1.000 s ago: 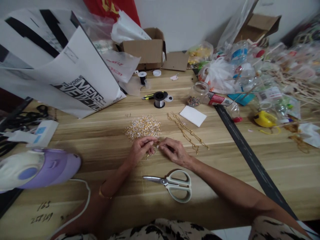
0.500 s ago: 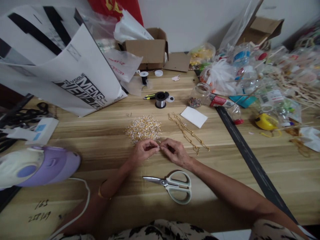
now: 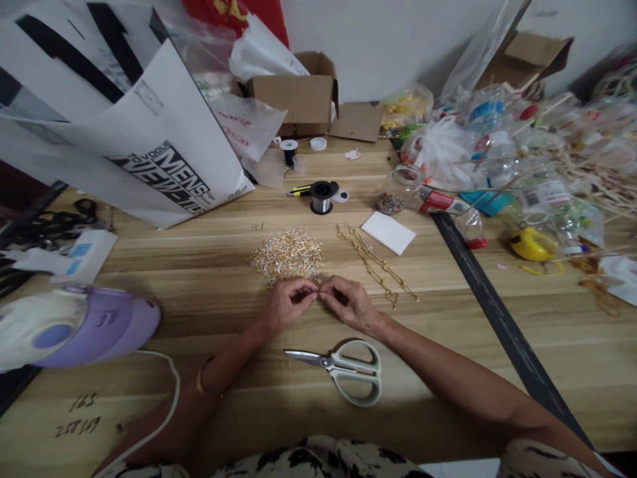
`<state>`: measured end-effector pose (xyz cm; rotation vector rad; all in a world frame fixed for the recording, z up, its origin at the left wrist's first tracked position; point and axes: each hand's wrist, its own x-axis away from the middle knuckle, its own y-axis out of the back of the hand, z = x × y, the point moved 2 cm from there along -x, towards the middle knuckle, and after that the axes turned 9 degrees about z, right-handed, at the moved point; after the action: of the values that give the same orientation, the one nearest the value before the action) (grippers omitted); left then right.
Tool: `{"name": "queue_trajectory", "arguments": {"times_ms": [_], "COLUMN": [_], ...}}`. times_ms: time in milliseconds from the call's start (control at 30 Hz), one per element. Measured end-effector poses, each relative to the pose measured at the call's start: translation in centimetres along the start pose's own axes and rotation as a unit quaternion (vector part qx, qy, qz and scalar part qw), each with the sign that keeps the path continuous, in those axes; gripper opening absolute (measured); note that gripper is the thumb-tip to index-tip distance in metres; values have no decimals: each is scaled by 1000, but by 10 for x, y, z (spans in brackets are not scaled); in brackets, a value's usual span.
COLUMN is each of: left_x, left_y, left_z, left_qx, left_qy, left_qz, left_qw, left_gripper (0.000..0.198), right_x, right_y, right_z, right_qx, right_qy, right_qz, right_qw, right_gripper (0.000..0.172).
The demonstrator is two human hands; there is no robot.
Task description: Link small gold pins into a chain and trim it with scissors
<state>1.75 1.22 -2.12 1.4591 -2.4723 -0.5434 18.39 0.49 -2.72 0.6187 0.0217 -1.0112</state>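
Note:
My left hand (image 3: 288, 303) and my right hand (image 3: 349, 302) meet fingertip to fingertip over the wooden table, both pinched closed. Whatever lies between the fingertips is too small to make out. Just beyond them is a loose heap of small gold and silver pieces (image 3: 287, 255). Two gold chains (image 3: 374, 262) stretch along the table beyond my right hand. Nearer my body, scissors with pale handles (image 3: 343, 365) lie with the blades pointing left.
A spool of silver wire (image 3: 322, 198) stands behind the heap, near a white card (image 3: 388, 232) and a jar of beads (image 3: 399, 189). To the left are a purple-and-white appliance (image 3: 99, 325) and a large white bag (image 3: 149, 133). Plastic bottles (image 3: 488, 116) crowd the right back.
The hands stay fingertip to fingertip in nearly the same place, with only slight finger movement. The view has shifted very slightly.

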Motion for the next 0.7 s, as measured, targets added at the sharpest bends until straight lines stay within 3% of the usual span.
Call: {"name": "queue_trajectory", "arguments": {"times_ms": [700], "left_x": [2], "left_y": [3], "left_z": [-8], "left_qx": [-46], "left_qy": [-4], "left_qz": [43], "left_qw": [998], "left_gripper": [6], "right_x": [-1], "right_y": [3], "right_z": [2], "right_qx": [4], "right_qy": [-17], "right_qz": [43], "right_qw": [999], "right_gripper": [17]}}
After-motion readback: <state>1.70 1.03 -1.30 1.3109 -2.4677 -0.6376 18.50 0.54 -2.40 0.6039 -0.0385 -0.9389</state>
